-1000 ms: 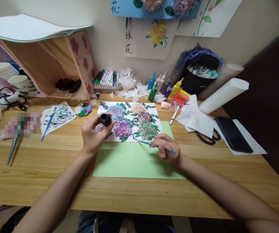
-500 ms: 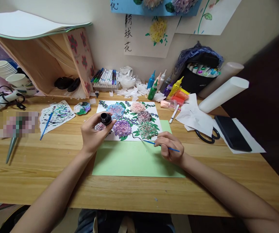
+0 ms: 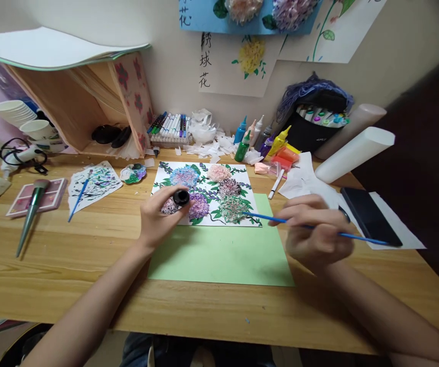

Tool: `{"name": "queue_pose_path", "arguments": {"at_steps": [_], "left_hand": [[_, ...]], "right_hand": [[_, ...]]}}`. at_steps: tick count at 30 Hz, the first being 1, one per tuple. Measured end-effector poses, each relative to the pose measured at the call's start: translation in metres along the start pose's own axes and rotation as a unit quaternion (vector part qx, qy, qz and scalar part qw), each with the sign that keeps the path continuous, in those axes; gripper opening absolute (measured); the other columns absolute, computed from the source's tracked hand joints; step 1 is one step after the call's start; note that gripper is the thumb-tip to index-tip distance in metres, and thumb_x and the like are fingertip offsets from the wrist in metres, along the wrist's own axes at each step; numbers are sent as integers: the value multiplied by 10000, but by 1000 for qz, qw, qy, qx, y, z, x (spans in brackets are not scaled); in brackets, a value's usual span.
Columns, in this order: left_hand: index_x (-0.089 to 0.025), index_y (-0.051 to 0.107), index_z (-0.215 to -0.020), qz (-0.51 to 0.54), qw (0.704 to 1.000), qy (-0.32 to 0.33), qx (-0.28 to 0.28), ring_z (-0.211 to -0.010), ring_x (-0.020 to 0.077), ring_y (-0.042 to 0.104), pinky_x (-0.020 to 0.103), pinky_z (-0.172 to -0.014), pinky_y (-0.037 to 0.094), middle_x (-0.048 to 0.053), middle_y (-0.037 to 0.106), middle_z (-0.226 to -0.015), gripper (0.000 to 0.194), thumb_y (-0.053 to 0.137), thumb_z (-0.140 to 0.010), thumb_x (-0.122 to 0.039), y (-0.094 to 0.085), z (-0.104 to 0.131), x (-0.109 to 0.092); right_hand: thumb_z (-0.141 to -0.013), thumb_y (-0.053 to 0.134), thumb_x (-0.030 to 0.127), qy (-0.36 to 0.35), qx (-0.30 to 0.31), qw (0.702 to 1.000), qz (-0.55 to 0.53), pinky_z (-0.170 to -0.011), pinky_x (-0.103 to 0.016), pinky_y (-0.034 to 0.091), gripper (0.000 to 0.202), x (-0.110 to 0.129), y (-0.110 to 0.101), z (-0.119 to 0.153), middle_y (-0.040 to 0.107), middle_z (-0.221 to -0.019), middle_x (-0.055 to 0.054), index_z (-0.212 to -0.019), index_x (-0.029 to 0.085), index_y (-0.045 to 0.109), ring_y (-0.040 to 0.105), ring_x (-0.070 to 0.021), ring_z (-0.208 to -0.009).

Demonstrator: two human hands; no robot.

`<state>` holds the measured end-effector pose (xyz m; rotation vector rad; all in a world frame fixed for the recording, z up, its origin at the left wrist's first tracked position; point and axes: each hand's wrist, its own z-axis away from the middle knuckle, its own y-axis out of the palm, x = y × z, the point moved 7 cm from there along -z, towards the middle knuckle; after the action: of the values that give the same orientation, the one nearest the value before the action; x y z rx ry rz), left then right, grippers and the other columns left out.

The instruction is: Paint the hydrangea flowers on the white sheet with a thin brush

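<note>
My left hand holds a small open black bottle between thumb and fingers, over the lower left of a white sheet with flowers. In my right hand is a thin blue paintbrush, raised right of the sheet, its tip pointing left toward the green flower. Several raised, ruffled flowers in blue, pink, purple and green stand among painted leaves. A dark curved line runs along the sheet's bottom edge. Under the sheet lies light green paper.
A second brush rests on stained paper beside a palette. Further left lies a makeup brush. Paint bottles and markers stand at the back. A phone lies at the right, near crumpled paper.
My right hand has lifted with the brush and moved right, away from the sheet's bottom edge. My left hand has shifted slightly right with the bottle. The whole view has shifted a little.
</note>
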<state>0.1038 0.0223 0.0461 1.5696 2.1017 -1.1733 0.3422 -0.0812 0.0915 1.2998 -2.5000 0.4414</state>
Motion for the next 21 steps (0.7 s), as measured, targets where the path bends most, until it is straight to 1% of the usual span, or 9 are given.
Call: {"name": "queue_pose_path", "arguments": {"at_steps": [1, 3, 4, 7, 11, 14, 18, 21], "left_hand": [[-197, 681, -957, -7, 1000, 18, 7, -845, 165, 652, 287, -775, 514, 36, 711, -925, 204, 698, -755, -219, 2, 0, -4], [-204, 671, -985, -13, 999, 43, 17, -858, 164, 650, 281, -776, 508, 37, 710, -933, 220, 689, -766, -201, 5, 1, -8], [-206, 666, -998, -13, 999, 49, 19, -864, 165, 649, 281, -774, 507, 40, 709, -937, 230, 687, -769, -198, 6, 2, -9], [-212, 657, -1023, -13, 998, 50, 23, -872, 168, 647, 283, -770, 504, 45, 703, -950, 249, 684, -775, -200, 7, 3, -8], [-214, 658, -1034, -17, 999, 43, 28, -872, 174, 650, 285, -766, 508, 51, 699, -960, 261, 686, -774, -207, 7, 4, -3], [-219, 655, -1047, -22, 998, 43, 40, -881, 177, 649, 288, -766, 507, 55, 695, -974, 274, 685, -775, -211, 8, 4, -2], [-221, 652, -1044, -28, 997, 45, 52, -873, 171, 645, 281, -756, 501, 49, 694, -949, 260, 680, -788, -253, 10, 5, -3], [-215, 651, -1041, -31, 997, 45, 59, -878, 167, 643, 278, -763, 499, 47, 693, -950, 250, 672, -796, -258, 11, 5, -3]], "right_hand": [[-952, 351, 367, -13, -40, 999, -7, -500, -320, 440, 344, 5, -2, -11, 595, -547, 9, -723, 235, 572, 553, -160, -525], [-956, 366, 348, -8, -50, 998, -41, -537, -343, 455, 324, 10, 7, -31, 583, -548, 9, -760, 239, 599, 573, -161, -527], [-957, 368, 354, -10, -39, 997, -61, -549, -349, 459, 326, 13, 14, -39, 578, -552, 9, -769, 238, 609, 577, -161, -531], [-962, 367, 349, -18, 23, 994, -102, -584, -350, 464, 332, 19, 37, -50, 594, -592, 2, -784, 230, 620, 588, -164, -591], [-972, 342, 299, -19, 130, 988, -79, -672, -346, 462, 312, 21, 60, -43, 641, -691, -20, -834, 228, 612, 575, -168, -708], [-967, 346, 266, -22, 189, 980, -62, -718, -356, 457, 269, 21, 70, -38, 652, -738, -25, -884, 223, 597, 573, -173, -742], [-961, 355, 228, -23, 243, 969, -30, -731, -344, 456, 239, 21, 83, -37, 649, -747, -31, -896, 204, 583, 568, -169, -765], [-959, 360, 222, -27, 262, 965, -17, -714, -333, 456, 233, 23, 88, -37, 636, -749, -39, -889, 192, 580, 558, -165, -761]]}}
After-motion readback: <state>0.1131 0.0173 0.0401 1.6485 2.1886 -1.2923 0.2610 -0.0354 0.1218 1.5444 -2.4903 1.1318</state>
